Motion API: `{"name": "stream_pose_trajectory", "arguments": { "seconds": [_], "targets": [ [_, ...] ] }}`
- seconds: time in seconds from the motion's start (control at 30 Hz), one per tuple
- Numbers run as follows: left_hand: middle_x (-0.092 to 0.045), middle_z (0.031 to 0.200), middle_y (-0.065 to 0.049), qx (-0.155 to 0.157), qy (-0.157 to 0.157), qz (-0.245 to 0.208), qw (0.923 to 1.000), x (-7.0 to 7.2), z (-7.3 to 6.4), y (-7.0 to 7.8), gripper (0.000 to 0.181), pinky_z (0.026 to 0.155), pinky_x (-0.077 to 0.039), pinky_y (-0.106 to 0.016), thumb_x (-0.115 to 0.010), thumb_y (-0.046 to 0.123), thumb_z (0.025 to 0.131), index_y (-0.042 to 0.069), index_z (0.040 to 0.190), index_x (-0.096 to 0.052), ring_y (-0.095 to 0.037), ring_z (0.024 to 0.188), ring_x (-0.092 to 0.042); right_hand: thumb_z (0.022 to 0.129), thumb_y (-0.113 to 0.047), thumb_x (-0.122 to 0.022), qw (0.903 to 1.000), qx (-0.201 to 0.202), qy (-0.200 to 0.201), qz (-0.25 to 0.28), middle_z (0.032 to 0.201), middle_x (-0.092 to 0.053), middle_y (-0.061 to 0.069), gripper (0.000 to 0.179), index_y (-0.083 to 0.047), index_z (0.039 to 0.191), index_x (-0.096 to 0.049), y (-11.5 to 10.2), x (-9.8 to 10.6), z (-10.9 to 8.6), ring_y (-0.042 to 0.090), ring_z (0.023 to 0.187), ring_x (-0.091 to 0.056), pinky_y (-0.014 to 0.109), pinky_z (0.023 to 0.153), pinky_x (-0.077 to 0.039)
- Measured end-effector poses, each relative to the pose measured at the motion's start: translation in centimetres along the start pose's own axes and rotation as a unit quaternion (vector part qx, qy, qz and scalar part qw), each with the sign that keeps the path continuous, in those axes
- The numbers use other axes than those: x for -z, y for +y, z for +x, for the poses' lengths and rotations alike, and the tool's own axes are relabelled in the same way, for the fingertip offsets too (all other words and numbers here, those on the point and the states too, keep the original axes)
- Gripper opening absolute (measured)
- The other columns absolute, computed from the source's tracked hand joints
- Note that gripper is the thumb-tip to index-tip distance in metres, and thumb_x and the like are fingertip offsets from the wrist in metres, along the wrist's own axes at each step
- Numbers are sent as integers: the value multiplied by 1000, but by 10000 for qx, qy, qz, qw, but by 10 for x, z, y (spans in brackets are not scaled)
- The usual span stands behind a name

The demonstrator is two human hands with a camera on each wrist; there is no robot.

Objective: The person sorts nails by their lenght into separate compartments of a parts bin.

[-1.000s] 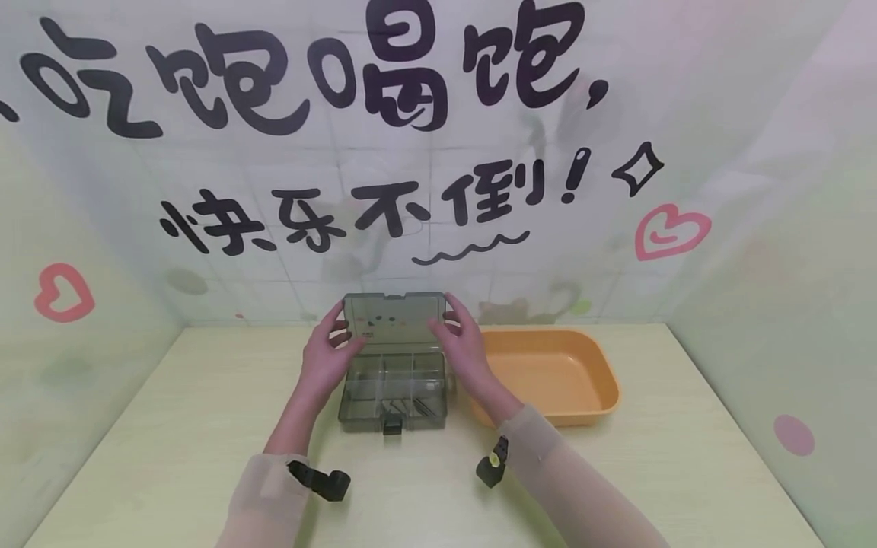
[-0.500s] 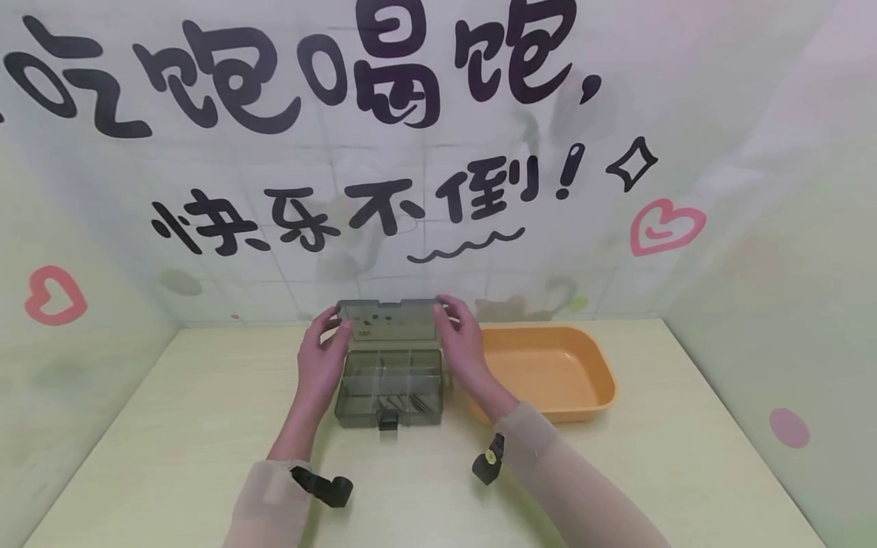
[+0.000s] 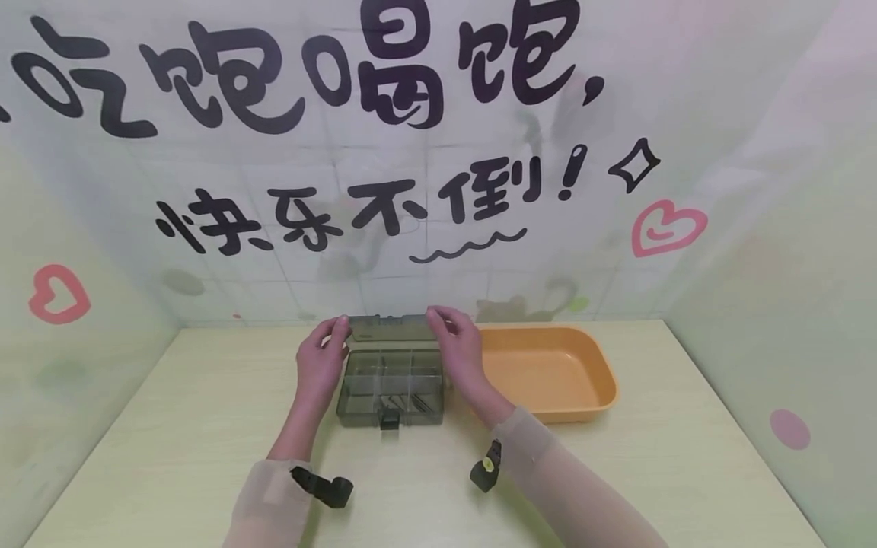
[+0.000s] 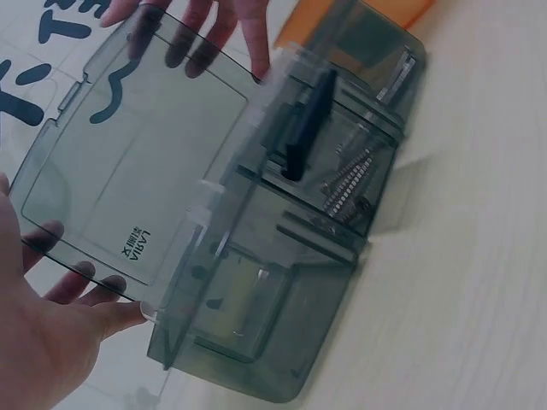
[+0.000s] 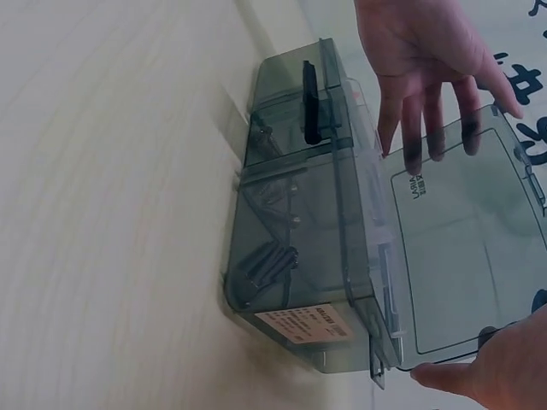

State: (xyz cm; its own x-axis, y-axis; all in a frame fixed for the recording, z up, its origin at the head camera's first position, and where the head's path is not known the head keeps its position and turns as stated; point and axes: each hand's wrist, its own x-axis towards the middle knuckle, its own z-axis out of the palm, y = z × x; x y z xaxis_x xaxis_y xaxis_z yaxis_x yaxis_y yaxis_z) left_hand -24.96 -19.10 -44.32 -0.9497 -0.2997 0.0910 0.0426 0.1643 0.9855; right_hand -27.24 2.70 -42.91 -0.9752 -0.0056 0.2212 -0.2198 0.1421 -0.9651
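Note:
A grey see-through compartment box [image 3: 356, 418] stands on the table, its lid [image 3: 393, 329] raised and leaning back toward the wall. Small metal screws [image 4: 350, 184] lie in the front compartments, plain in both wrist views. On the lid's left edge, my left hand [image 3: 320, 361] pinches with thumb and fingers. My right hand [image 3: 464, 354] grips the opposite edge, thumb over the near side. Through the tinted lid [image 5: 466, 231] several fingertips show behind it. A black latch [image 3: 390, 418] sits at the middle of the box's front.
An orange tray [image 3: 612, 384] stands right of the box, partly behind my right forearm. The pale wooden table [image 3: 178, 434] ends at a white wall [image 3: 274, 175] with black lettering. Side walls close in both ends. A black wrist camera [image 3: 336, 491] hangs from the left sleeve.
The lid has tilted farther back, so it looks much lower and narrower. Both hands moved along with its edges, and the thumbs have come up to its top. The box has stayed in place.

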Motion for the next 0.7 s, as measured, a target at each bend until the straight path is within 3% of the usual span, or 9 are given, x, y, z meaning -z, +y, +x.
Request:
{"name": "stream_pose_trajectory", "arguments": {
  "seconds": [0.27, 0.4, 0.47, 0.7],
  "targets": [
    [-54, 148, -19, -267, -274, 128, 9992, 3, -5, -1, 64, 110, -48, -40, -52, 53, 105, 1, 143, -57, -34, 138, -49, 105, -37, -60, 9985, 184, -424, -277, 133, -66, 10, 44, -9, 138, -63, 0, 2, -8, 27, 115, -63, 42, 92, -58],
    [-56, 147, -18, -557, -368, 366, 9971, 6, -10, -1, 56, 112, -47, -40, -50, 44, 108, 2, 144, -56, -33, 135, -53, 105, -34, -59, 9958, 283, -658, -575, 130, -67, 10, 40, -7, 134, -65, -1, 5, -11, 26, 107, -63, 41, 87, -58],
    [-59, 143, -16, -727, -346, 513, 9954, 8, -12, -3, 51, 112, -48, -39, -51, 40, 109, 2, 142, -58, -30, 130, -57, 105, -33, -59, 9940, 344, -748, -720, 127, -69, 10, 37, -5, 128, -68, -1, 7, -12, 27, 107, -63, 44, 91, -57],
    [-63, 138, -16, -1363, -496, 744, 9866, 17, -19, -7, 40, 100, -46, -12, -51, 28, 110, 0, 135, -62, -29, 127, -59, 103, -29, -64, 9885, 488, -1038, -987, 129, -69, 10, 33, -3, 123, -71, 0, 14, -17, 31, 130, -57, 52, 111, -47]
  ]
}}
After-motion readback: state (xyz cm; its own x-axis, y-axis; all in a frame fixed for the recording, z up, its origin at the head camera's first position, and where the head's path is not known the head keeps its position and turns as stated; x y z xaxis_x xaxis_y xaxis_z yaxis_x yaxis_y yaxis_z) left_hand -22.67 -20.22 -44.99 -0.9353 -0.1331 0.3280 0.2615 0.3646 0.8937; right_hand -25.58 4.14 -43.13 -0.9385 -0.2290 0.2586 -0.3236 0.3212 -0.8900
